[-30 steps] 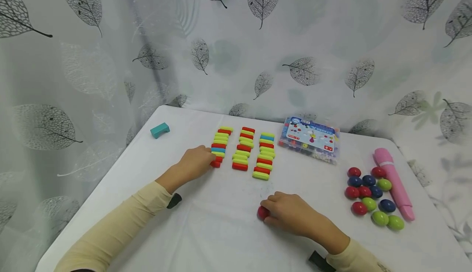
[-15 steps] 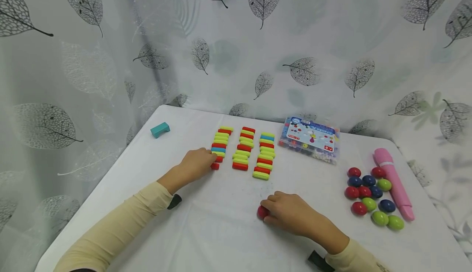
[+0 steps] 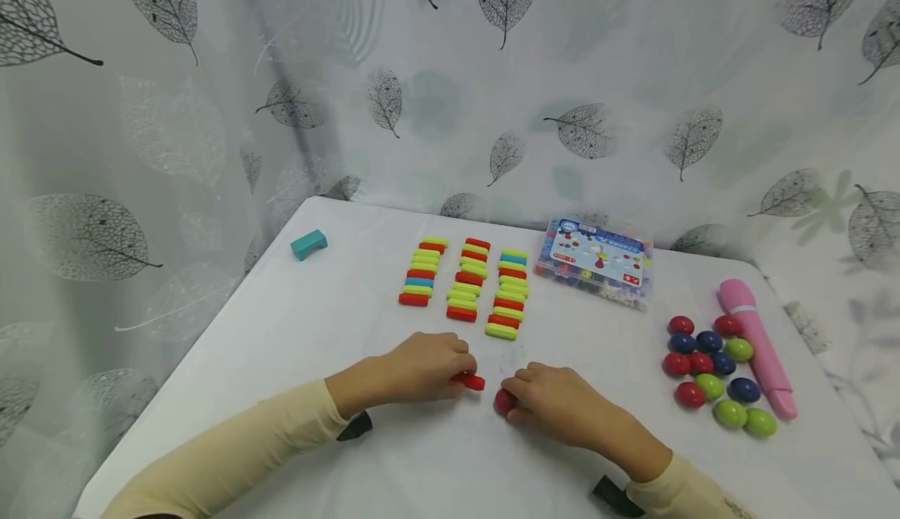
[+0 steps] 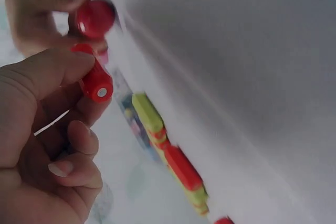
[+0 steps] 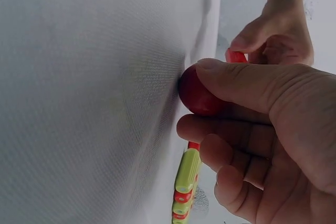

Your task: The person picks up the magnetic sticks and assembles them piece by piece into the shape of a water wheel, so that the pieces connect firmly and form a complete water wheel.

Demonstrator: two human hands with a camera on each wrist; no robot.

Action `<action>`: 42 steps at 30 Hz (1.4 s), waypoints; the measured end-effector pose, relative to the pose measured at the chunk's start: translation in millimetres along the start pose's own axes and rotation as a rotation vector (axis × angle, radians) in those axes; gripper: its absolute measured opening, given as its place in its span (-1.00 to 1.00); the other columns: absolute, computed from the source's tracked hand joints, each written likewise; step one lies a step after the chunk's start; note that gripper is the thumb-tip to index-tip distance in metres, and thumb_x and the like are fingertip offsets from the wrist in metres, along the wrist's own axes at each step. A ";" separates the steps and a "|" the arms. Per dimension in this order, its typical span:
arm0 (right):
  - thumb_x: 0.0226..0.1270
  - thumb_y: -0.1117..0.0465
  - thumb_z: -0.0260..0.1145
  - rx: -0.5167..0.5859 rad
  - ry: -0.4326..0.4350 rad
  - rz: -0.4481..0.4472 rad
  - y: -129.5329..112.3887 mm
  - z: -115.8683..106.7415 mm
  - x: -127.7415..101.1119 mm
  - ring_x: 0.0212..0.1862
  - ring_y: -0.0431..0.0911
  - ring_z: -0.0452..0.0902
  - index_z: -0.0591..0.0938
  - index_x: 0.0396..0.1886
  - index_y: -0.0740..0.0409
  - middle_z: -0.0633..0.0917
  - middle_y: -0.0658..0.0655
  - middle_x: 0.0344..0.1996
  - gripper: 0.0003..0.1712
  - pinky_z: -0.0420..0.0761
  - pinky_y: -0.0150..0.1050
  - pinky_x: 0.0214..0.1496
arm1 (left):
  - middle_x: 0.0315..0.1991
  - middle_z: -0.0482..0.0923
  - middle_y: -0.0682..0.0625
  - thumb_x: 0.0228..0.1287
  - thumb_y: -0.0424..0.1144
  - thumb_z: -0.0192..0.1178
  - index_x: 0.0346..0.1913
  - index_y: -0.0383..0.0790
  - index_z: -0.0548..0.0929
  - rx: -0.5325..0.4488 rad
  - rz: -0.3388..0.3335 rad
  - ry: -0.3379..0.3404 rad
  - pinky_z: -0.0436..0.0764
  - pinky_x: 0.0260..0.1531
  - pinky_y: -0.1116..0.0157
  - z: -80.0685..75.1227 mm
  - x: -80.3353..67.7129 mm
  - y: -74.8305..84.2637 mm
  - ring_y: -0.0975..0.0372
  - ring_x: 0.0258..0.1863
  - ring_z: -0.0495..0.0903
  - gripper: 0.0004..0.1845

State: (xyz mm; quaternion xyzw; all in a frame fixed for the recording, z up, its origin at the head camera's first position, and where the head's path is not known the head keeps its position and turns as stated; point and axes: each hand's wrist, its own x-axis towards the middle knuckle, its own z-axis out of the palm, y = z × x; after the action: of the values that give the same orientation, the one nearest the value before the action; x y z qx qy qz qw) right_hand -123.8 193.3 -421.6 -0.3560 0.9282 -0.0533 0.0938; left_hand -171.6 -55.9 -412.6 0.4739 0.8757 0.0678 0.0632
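Red bar (image 3: 469, 381): pinched in left hand (image 3: 422, 366) grip, long axis level, tip aimed rightward at red ball (image 3: 503, 401). Ball: clasped by right hand (image 3: 555, 406) on desk (image 3: 316, 323), just right of bar, apart.

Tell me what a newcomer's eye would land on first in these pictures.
Near the front of the white table, the left hand pinches a red stick, a short way from a red ball held by the right hand. Behind them lie three rows of coloured sticks, and to the right a cluster of coloured balls beside a pink pen.
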 end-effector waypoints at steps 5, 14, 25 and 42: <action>0.24 -0.02 0.52 0.012 0.016 -0.020 2.0 2.2 -1.2 -0.30 -0.27 0.46 0.71 0.01 0.04 0.68 -0.12 -0.34 -0.59 0.62 -0.39 -0.28 | -0.32 0.61 0.21 0.26 -0.09 0.44 -0.06 0.04 0.76 0.069 0.040 -0.037 0.47 -0.38 0.58 10.1 11.5 14.7 0.40 -0.31 0.48 -0.79; 0.24 -0.03 0.52 -0.001 0.031 -0.018 3.9 2.8 -2.3 -0.32 -0.28 0.44 0.72 0.01 0.06 0.69 -0.11 -0.35 -0.58 0.61 -0.40 -0.29 | -0.24 0.66 0.19 0.28 -0.04 0.42 0.01 0.03 0.76 0.063 0.027 0.001 0.55 -0.32 0.57 18.6 12.1 16.6 0.39 -0.25 0.53 -0.72; 0.23 -0.01 0.54 0.054 0.045 0.015 15.6 -10.6 -0.5 -0.14 -0.19 0.65 0.72 0.13 0.05 0.76 -0.06 -0.18 -0.50 0.72 -0.26 -0.12 | -0.27 0.70 0.19 0.23 -0.03 0.47 -0.03 0.03 0.79 0.094 -0.015 -0.011 0.56 -0.31 0.55 18.9 8.4 17.7 0.38 -0.28 0.55 -0.73; 0.15 0.10 0.60 -0.161 0.180 0.120 46.6 -10.5 60.8 -0.13 -0.06 0.63 0.78 -0.08 -0.04 0.73 0.03 -0.24 -0.68 0.70 -0.24 -0.29 | -0.36 0.70 0.17 0.13 -0.03 0.53 -0.11 -0.01 0.82 0.161 -0.052 0.044 0.55 -0.37 0.55 15.7 -16.0 6.3 0.36 -0.36 0.53 -0.72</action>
State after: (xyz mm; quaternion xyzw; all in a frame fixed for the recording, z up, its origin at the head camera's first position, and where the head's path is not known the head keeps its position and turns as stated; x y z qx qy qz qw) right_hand -200.7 187.5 -427.4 -0.3002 0.9537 -0.0049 -0.0159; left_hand -155.0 -65.0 -426.2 0.4531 0.8914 0.0058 0.0074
